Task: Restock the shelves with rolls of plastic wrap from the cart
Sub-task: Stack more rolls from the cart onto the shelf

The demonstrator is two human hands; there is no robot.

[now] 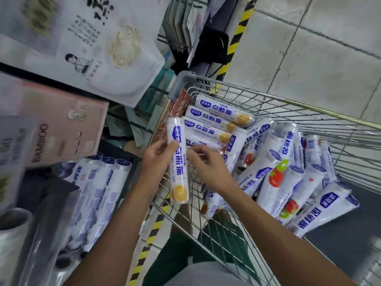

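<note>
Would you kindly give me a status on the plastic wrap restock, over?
Left hand grips orange-print roll, upright at cart rim. Right hand over loose rolls in cart, grip unclear. Shelf rolls lower left; no obstruction seen.

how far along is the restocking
Some rolls on the shelf look placed. The left hand grips an orange-label roll; the right hand reaches into the cart. Most is left: a big pile of rolls lies in it.

Head camera looks steeply down, close over the cart [268, 100] beside shelves [99, 182].
</note>
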